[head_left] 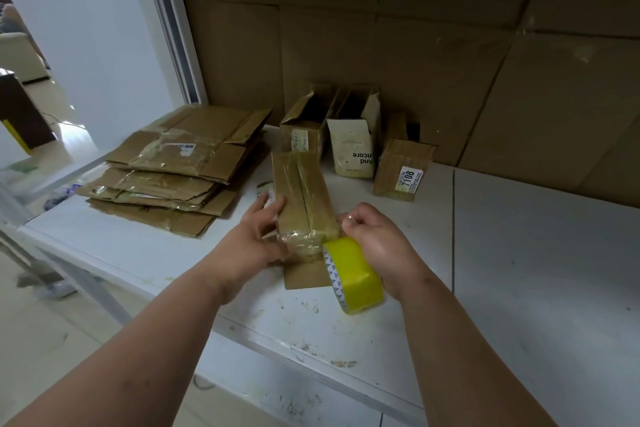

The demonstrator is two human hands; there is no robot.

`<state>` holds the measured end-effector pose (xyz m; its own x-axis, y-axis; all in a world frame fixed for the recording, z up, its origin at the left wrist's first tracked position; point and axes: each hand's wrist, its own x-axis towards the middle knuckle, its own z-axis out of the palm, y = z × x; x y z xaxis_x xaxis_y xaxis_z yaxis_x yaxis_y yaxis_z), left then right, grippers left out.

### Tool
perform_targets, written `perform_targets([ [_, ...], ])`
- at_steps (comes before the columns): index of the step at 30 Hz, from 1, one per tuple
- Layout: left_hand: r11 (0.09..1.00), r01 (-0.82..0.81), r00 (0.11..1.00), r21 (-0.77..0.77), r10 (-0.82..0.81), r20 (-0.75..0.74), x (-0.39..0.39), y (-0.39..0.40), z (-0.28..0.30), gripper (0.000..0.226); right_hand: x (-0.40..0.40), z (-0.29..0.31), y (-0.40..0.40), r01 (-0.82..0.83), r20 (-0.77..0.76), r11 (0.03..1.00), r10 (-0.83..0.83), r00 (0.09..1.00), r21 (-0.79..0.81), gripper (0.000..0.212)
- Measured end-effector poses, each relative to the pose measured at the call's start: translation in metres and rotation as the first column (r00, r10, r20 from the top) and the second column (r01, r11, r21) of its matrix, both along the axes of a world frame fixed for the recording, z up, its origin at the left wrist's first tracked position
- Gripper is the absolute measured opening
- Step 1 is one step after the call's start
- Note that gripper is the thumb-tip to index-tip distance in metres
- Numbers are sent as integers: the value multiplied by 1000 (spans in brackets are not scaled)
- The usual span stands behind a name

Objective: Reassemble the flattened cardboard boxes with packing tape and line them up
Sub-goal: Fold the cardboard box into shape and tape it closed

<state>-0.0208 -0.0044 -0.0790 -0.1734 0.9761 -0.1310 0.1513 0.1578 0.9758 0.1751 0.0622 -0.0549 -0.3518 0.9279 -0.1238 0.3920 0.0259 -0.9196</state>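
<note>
Both hands on box (303, 194), right hand (377, 246) with tape roll (353, 276).

Both your forearms reach forward, bare to the elbow, converging toward the middle. Your left hand (258, 237) lies with fingers straight and slightly spread, thumb angled inward, wrist nearly level. Your right hand (375, 241) is curled into a fist, knuckles up, thumb tucked against the index finger, wrist bent slightly downward.

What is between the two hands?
In the head view, the taped cardboard box lies between the left hand and the right hand, which holds the yellow tape roll.
</note>
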Motion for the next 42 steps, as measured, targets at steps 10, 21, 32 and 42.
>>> perform_targets([
  [10,999,-41,997,-1,41,69,4,-14,-9,70,2,1,-14,32,-140,996,-43,989,-84,14],
  [21,990,-143,977,-16,143,158,11,-15,23,58,11,12,-34,-46,-273,991,9,962,-128,21],
  [32,984,116,989,-134,-127,-78,-9,-26,43,82,33,14,-28,107,-281,985,-142,949,-134,28],
  [42,988,-61,996,-139,70,63,12,-30,31,59,26,5,-30,38,-212,988,-70,975,-151,31],
])
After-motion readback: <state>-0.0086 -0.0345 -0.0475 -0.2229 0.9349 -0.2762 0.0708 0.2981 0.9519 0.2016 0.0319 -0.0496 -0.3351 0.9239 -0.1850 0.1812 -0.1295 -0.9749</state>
